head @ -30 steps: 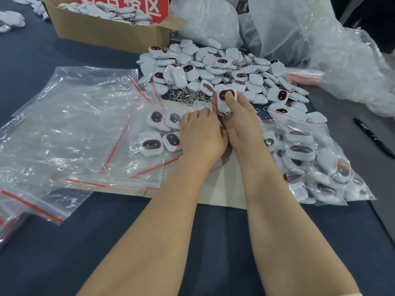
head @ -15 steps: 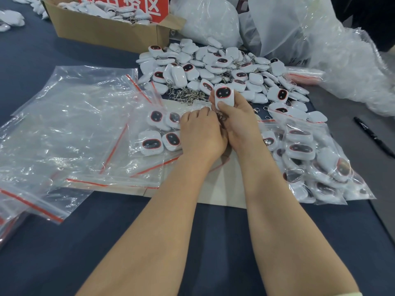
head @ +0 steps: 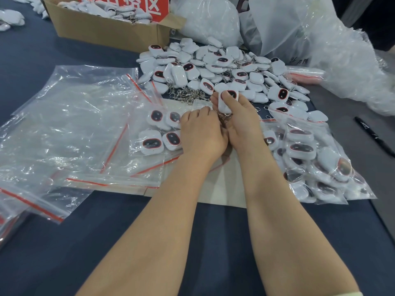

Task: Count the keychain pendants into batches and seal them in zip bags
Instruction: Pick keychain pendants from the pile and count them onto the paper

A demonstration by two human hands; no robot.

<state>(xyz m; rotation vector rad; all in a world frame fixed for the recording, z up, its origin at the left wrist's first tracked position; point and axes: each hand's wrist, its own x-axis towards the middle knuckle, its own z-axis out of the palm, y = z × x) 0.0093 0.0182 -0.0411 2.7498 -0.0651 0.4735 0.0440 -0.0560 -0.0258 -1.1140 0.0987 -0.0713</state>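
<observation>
A heap of white keychain pendants [head: 215, 67] with red-ringed dark faces lies on the table beyond my hands. My right hand [head: 241, 124] pinches one pendant [head: 227, 101] upright between thumb and fingers. My left hand [head: 202, 133] rests knuckles-up beside it, fingers curled over the mouth of a clear zip bag [head: 149, 150] that holds several pendants [head: 159, 131]. What the left fingers grip is hidden. Filled zip bags [head: 316, 163] lie to the right of my right wrist.
Empty zip bags with red seals [head: 70, 129] spread on the left. A cardboard box [head: 106, 28] of pendants stands at the back left, large plastic sacks [head: 299, 35] at the back right. A black marker [head: 374, 135] lies at the right. A beige sheet [head: 226, 184] sits under my hands.
The pendant in my right hand rose and turned face-up, then sank back lower with the thumb over its face. My left hand has stayed in place.
</observation>
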